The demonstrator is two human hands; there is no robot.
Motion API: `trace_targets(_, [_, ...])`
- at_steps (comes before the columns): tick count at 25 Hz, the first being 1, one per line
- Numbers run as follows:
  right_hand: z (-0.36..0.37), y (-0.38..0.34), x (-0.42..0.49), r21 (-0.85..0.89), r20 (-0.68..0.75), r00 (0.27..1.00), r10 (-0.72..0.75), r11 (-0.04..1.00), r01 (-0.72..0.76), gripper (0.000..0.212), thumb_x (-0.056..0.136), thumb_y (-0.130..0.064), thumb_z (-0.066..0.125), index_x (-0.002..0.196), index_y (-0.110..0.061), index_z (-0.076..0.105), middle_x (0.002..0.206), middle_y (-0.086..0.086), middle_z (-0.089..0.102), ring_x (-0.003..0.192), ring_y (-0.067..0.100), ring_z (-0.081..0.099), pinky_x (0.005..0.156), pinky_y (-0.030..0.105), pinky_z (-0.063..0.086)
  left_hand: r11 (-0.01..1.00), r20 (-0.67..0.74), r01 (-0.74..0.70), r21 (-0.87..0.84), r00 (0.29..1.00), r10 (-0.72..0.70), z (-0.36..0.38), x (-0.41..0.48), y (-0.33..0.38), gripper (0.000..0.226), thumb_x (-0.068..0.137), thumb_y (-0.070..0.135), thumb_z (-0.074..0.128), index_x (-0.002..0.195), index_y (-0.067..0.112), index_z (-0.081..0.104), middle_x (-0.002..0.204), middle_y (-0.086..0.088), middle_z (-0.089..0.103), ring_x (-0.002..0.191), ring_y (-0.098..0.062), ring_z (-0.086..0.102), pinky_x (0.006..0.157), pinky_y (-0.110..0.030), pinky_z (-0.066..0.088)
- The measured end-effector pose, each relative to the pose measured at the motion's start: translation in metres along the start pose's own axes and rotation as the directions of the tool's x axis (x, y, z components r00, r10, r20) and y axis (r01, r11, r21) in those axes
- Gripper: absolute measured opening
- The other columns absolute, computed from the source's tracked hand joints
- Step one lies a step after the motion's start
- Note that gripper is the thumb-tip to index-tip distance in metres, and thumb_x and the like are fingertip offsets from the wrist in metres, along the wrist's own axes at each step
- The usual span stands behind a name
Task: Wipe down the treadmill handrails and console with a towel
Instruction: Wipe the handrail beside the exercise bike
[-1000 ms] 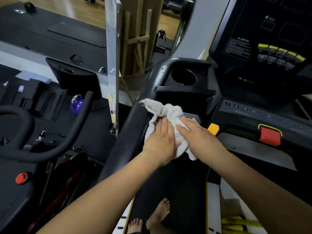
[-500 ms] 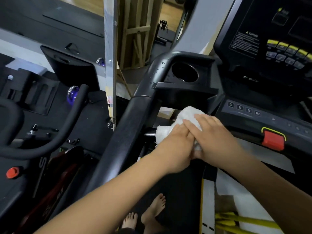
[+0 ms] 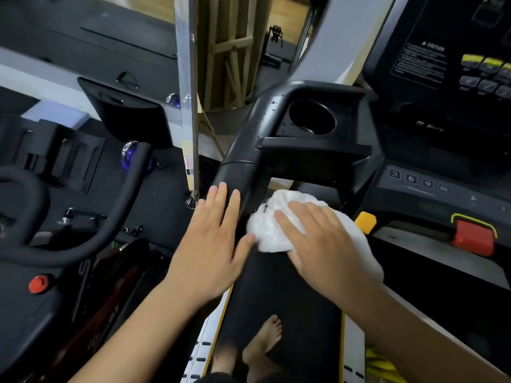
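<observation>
Wiping the inner side of the treadmill's left handrail looks to be the step in hand: the right hand lies flat over a white towel, fingers straight and spread, pressing the cloth into the gap between the rail and the console rather than closing round it. The left hand is likewise released, its fingers straight and laid along the outer face of the same rail, holding nothing; its thumb comes just beside the towel's edge, though whether it touches the cloth is hard to tell. The towel is a bunched, crumpled wad, bright white, with a few loose threads at its upper left edge, and part of it trails out from under the right palm toward the yellow tab. It sits just below the cup holder moulding, well short of the keypad and the red safety stop. By my reading the task is only partly done: the console face and its upper panel seem untouched, and small droplets or specks show on the rail's curve beside the cup holder. The next move likely calls for gathering the cloth into a firmer hold, then sweeping it up over that speckled curve or across toward the console, keeping pressure even so the wad does not slip off the rounded rail.
</observation>
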State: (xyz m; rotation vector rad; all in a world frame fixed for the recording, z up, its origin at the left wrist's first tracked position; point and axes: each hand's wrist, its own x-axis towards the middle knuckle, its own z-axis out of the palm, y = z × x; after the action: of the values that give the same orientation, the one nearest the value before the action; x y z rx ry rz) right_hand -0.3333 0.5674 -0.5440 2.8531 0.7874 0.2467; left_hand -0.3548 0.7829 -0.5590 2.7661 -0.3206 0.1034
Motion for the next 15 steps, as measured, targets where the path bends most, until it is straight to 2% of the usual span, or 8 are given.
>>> trace_targets(2, [0.001,0.024,-0.022,0.058,-0.178,0.984,-0.031,0.997,0.042,0.047,0.082,-0.018,0.061,0.129,-0.014,0.061,0.128,0.013,0.058,0.114,0.032,0.055,0.097,0.046,0.043,0.997,0.015,0.062,-0.034,0.998,-0.062,0.000,0.003,0.000,0.077,0.096,0.055,0.017,0.155,0.007,0.017,0.164,-0.015,0.009,0.153,-0.026,0.003,0.123,-0.041,0.007])
trace_targets(3, [-0.006,0.040,-0.027,0.048,-0.192,0.981,-0.032,0.998,0.042,0.044,0.084,-0.025,0.058,0.125,-0.013,0.064,0.126,0.014,0.060,0.111,0.034,0.057,0.093,0.047,0.044,0.996,0.026,0.070,-0.046,0.997,-0.069,0.001,0.007,0.000,0.077,0.095,0.056,0.012,0.156,0.008,0.013,0.165,-0.013,0.005,0.153,-0.024,-0.001,0.123,-0.039,0.004])
trace_targets(6, [-0.019,0.058,-0.013,-0.007,-0.130,0.990,0.051,0.999,-0.052,0.047,0.077,-0.036,0.048,0.115,-0.017,0.069,0.109,0.012,0.064,0.093,0.033,0.060,0.080,0.042,0.039,0.997,0.069,0.070,-0.031,0.995,-0.068,0.001,0.018,-0.006,0.080,0.092,0.060,0.003,0.157,0.014,-0.001,0.165,-0.007,-0.009,0.151,-0.019,-0.015,0.123,-0.037,-0.005])
trace_targets(9, [-0.005,-0.003,0.026,-0.030,-0.080,0.991,0.107,0.993,-0.110,0.039,0.077,-0.037,0.051,0.111,-0.022,0.066,0.099,0.006,0.059,0.087,0.029,0.052,0.077,0.041,0.035,0.996,0.080,0.067,-0.051,0.995,-0.063,0.000,0.026,-0.011,0.080,0.090,0.061,-0.001,0.157,0.018,-0.007,0.164,-0.003,-0.015,0.149,-0.016,-0.022,0.123,-0.035,-0.008])
trace_targets(11, [0.004,-0.052,0.040,0.098,-0.090,0.989,0.115,0.989,-0.106,0.029,0.078,-0.029,0.059,0.104,-0.019,0.066,0.098,0.005,0.056,0.089,0.027,0.050,0.078,0.040,0.038,0.992,0.087,0.068,-0.104,0.994,-0.059,-0.001,0.026,-0.011,0.078,0.090,0.060,-0.001,0.156,0.020,-0.007,0.164,-0.001,-0.016,0.148,-0.012,-0.024,0.122,-0.032,-0.010])
trace_targets(13, [0.004,-0.056,0.032,0.199,-0.093,0.992,0.083,0.978,-0.063,0.033,0.069,-0.021,0.073,0.102,-0.016,0.069,0.095,0.005,0.056,0.086,0.025,0.051,0.073,0.037,0.045,0.990,0.111,0.064,-0.123,0.993,-0.051,-0.002,0.024,-0.012,0.077,0.090,0.060,-0.003,0.156,0.021,-0.008,0.164,0.002,-0.018,0.147,-0.010,-0.026,0.121,-0.030,-0.013])
trace_targets(15, [-0.001,-0.023,0.013,0.144,-0.120,0.991,-0.059,0.987,0.076,0.041,0.063,-0.017,0.072,0.104,-0.016,0.070,0.088,0.006,0.055,0.077,0.024,0.054,0.062,0.033,0.046,0.992,0.116,0.057,-0.111,0.992,-0.045,-0.004,0.023,-0.014,0.079,0.088,0.060,-0.005,0.156,0.020,-0.008,0.164,0.002,-0.018,0.147,-0.011,-0.026,0.120,-0.030,-0.015])
